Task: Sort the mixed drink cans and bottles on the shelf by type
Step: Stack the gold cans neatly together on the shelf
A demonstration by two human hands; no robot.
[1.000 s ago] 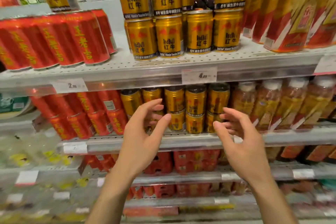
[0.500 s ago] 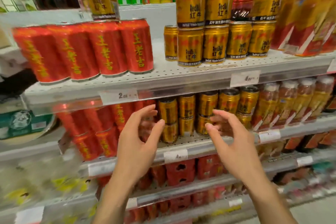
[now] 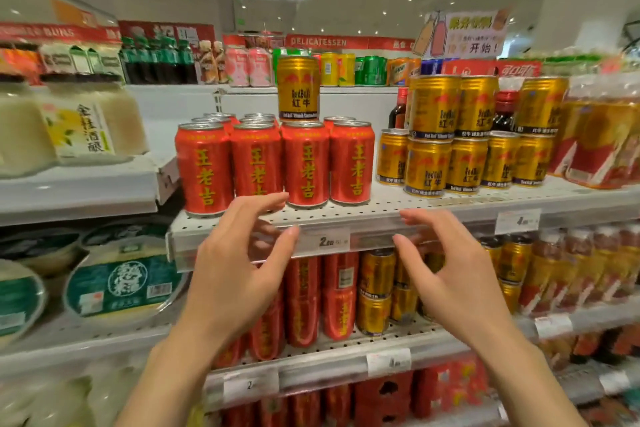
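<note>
Red herbal-tea cans [image 3: 304, 163] stand in rows on the upper shelf [image 3: 381, 211]. One gold Red Bull can [image 3: 298, 88] stands alone on top of them. Stacked gold Red Bull cans [image 3: 464, 163] fill the shelf to the right, with two dark red-capped bottles [image 3: 504, 113] among them. My left hand [image 3: 235, 267] and my right hand [image 3: 450, 274] hover empty in front of the shelf edge, fingers spread and curved, below the red cans. More red cans [image 3: 304, 302] and gold cans [image 3: 375, 291] sit on the shelf below.
Pale rice-wine tubs [image 3: 79, 128] and round green-lidded bowls [image 3: 124, 284] fill the left shelving. Orange drink bottles [image 3: 595, 135] in packs stand at the far right. Price tags [image 3: 332, 241] line the shelf rails. Another aisle with mixed drinks lies behind.
The view has tilted up and shifted left, so the upper shelf now sits centred. Both hands stay open and empty and now float at the upper shelf's edge instead of the lower one.
</note>
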